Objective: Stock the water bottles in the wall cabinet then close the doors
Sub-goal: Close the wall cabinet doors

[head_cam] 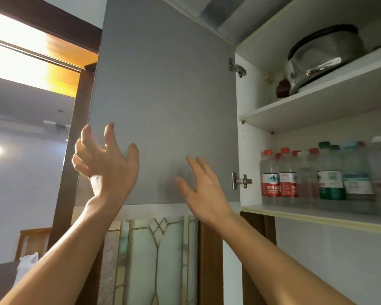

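The wall cabinet (249, 137) stands open, its grey left door (163, 95) swung out toward me. Several water bottles (317, 177) with red, green and white caps stand in a row on the bottom shelf. My left hand (106, 159) is raised at the door's outer left edge, fingers spread and loosely bent, holding nothing. My right hand (202, 186) is lifted in front of the door's lower part with straight fingers, close to the panel; contact cannot be told.
A steel pot with a lid (321, 60) and a small dark red jar (283, 88) sit on the upper shelf. Two hinges (240, 180) join door and cabinet. A glass panel with gold lines (156, 249) lies below, a dark wooden door frame (75, 128) at left.
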`<action>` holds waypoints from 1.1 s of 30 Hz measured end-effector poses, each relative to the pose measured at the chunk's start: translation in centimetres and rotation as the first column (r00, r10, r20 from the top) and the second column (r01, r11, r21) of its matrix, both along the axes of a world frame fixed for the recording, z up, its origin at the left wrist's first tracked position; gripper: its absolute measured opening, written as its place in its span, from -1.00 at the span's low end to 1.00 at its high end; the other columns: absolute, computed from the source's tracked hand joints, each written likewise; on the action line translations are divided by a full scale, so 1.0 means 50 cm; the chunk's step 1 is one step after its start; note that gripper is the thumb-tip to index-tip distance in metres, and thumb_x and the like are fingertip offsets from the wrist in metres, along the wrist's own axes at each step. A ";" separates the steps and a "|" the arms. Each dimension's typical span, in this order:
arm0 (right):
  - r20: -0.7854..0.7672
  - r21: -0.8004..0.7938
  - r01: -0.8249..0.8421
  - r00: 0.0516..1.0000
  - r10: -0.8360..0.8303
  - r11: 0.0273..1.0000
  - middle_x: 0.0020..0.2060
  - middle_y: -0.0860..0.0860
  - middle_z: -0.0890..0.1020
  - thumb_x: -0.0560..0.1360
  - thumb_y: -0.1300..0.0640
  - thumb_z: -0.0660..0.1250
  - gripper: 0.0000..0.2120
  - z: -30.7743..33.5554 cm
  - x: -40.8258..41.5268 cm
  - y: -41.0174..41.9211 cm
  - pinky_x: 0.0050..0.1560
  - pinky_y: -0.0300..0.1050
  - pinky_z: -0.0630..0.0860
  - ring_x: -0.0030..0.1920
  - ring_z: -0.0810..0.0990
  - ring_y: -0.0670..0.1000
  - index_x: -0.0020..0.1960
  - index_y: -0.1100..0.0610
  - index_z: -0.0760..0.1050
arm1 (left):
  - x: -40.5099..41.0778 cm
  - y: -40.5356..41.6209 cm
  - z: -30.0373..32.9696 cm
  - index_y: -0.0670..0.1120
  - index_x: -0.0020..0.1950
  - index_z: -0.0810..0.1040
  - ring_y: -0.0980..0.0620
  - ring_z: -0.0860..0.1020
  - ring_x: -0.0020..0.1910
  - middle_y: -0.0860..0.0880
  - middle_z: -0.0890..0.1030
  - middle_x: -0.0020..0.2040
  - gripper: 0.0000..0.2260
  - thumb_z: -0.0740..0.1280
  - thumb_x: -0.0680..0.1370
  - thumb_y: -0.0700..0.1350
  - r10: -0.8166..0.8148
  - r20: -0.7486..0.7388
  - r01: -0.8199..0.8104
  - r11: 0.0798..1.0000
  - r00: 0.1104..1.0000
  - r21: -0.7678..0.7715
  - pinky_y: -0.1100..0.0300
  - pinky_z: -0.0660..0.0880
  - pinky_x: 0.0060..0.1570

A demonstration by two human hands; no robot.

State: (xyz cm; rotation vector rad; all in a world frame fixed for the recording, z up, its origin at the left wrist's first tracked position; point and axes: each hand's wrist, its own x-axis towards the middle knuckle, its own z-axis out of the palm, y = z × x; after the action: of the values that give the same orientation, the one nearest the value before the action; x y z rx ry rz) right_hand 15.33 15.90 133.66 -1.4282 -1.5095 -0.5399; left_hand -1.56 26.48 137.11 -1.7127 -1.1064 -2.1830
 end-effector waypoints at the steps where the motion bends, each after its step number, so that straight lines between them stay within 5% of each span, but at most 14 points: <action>1: 0.005 -0.018 -0.008 1.000 0.008 1.000 0.65 -0.02 0.02 0.65 -0.16 0.20 -0.37 0.002 -0.012 0.024 0.57 0.04 0.04 0.63 -0.04 0.08 0.64 -0.12 0.04 | -0.008 0.018 0.002 -0.02 0.55 0.25 -0.32 0.14 0.49 -0.19 0.10 0.57 -0.47 0.27 0.62 0.10 0.016 -0.012 -0.017 0.999 1.000 -0.034 -0.28 0.01 0.47; 6: -0.021 -0.127 -0.043 0.999 0.041 0.991 0.65 -0.05 -0.13 0.62 -0.25 0.21 -0.26 0.000 -0.048 0.112 0.58 0.11 -0.02 0.63 -0.17 0.11 0.65 -0.15 -0.09 | -0.016 0.045 0.016 0.03 0.63 0.08 -0.37 0.29 0.30 -0.18 0.08 0.57 -0.35 0.19 0.62 0.23 -0.006 -0.004 0.005 0.995 1.000 -0.104 -0.23 0.18 0.35; 10: -0.017 -0.145 -0.043 0.999 0.041 0.988 0.64 -0.06 -0.22 0.58 -0.33 0.20 -0.23 -0.009 -0.064 0.135 0.60 0.21 -0.07 0.62 -0.25 0.15 0.63 -0.20 -0.12 | -0.036 0.012 0.007 0.04 0.62 0.08 -0.39 0.27 0.35 -0.19 0.06 0.58 -0.31 0.21 0.59 0.28 -0.062 -0.043 0.057 0.994 0.997 -0.094 -0.27 0.19 0.37; 16: -0.039 -0.046 -0.101 0.994 0.099 0.994 0.64 -0.11 -0.21 0.57 -0.34 0.22 -0.20 -0.015 -0.068 0.091 0.62 0.08 -0.09 0.62 -0.27 -0.05 0.64 -0.20 -0.12 | -0.105 -0.075 0.019 0.25 0.60 0.03 -0.22 0.19 0.48 0.05 0.13 0.51 -0.23 0.07 0.44 0.47 -0.426 -0.096 0.416 0.903 0.900 -0.102 -0.14 0.24 0.37; 19: -0.055 0.012 -0.116 0.992 0.117 0.993 0.64 -0.15 -0.15 0.55 -0.33 0.25 -0.21 -0.004 -0.069 0.040 0.61 0.00 -0.05 0.62 -0.20 -0.11 0.63 -0.21 -0.08 | -0.124 -0.116 0.018 0.35 0.55 0.11 0.17 0.24 0.43 0.08 0.22 0.39 -0.29 0.09 0.41 0.49 -0.567 -0.117 0.572 0.820 0.815 0.004 0.16 0.28 0.26; 22: -0.020 0.060 -0.089 0.996 0.091 0.994 0.63 -0.21 -0.12 0.54 -0.35 0.24 -0.20 0.014 -0.071 -0.023 0.54 -0.17 -0.05 0.60 -0.15 -0.21 0.63 -0.21 -0.08 | -0.127 -0.158 0.014 0.40 0.53 0.13 0.67 0.26 0.09 0.31 0.29 0.27 -0.44 0.17 0.54 0.33 -0.644 -0.164 0.662 0.742 0.748 0.107 0.50 0.22 0.00; 25: 0.031 0.114 -0.070 0.997 0.067 0.991 0.62 -0.30 -0.07 0.54 -0.39 0.21 -0.22 0.030 -0.078 -0.095 0.50 -0.21 -0.02 0.57 -0.12 -0.31 0.63 -0.27 -0.08 | -0.123 -0.199 0.026 0.57 0.31 0.25 0.38 0.39 0.34 0.54 0.43 0.19 -0.63 0.25 0.60 0.19 -0.801 -0.198 0.825 0.542 0.565 0.163 0.18 0.42 0.27; 26: 0.053 0.130 -0.073 0.996 0.067 0.989 0.61 -0.33 -0.04 0.54 -0.40 0.21 -0.23 0.035 -0.082 -0.120 0.54 -0.15 0.02 0.57 -0.11 -0.32 0.62 -0.30 -0.08 | -0.119 -0.215 0.031 0.56 0.33 0.26 0.25 0.45 0.36 0.51 0.47 0.23 -0.61 0.26 0.59 0.18 -0.860 -0.204 0.883 0.446 0.468 0.146 0.03 0.46 0.32; 28: 0.082 0.147 -0.078 0.994 0.066 0.986 0.57 -0.42 -0.01 0.52 -0.45 0.20 -0.25 0.044 -0.092 -0.172 0.59 0.02 0.10 0.57 -0.06 -0.34 0.59 -0.36 -0.07 | -0.098 -0.241 0.036 0.37 0.47 0.21 0.18 0.49 0.38 0.40 0.49 0.34 -0.52 0.26 0.59 0.13 -0.942 -0.243 0.971 0.207 0.230 0.116 0.04 0.49 0.34; 30: 0.091 0.148 -0.082 0.993 0.069 0.986 0.53 -0.50 0.02 0.48 -0.51 0.17 -0.27 0.052 -0.101 -0.225 0.57 0.09 0.18 0.55 0.01 -0.36 0.55 -0.46 -0.07 | -0.071 -0.266 0.035 0.31 0.55 0.12 0.21 0.40 0.46 0.34 0.39 0.47 -0.45 0.23 0.58 0.14 -0.964 -0.249 0.991 0.066 0.093 0.113 0.05 0.40 0.43; 33: 0.029 0.140 -0.166 0.986 0.164 0.976 0.43 -0.57 0.21 0.42 -0.55 0.18 -0.32 0.059 -0.103 -0.303 0.45 0.03 0.41 0.44 0.27 -0.41 0.48 -0.56 0.02 | -0.015 -0.295 0.029 0.30 0.61 0.07 0.05 0.28 0.56 0.19 0.27 0.59 -0.38 0.12 0.55 0.30 -0.973 -0.200 0.990 -0.127 -0.111 0.067 -0.22 0.21 0.52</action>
State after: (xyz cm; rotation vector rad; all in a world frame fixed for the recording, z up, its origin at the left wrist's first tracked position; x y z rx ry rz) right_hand 10.16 0.73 136.61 -1.1798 -1.5545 -0.5473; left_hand -2.30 11.71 138.54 -2.9804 1.1323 -2.4301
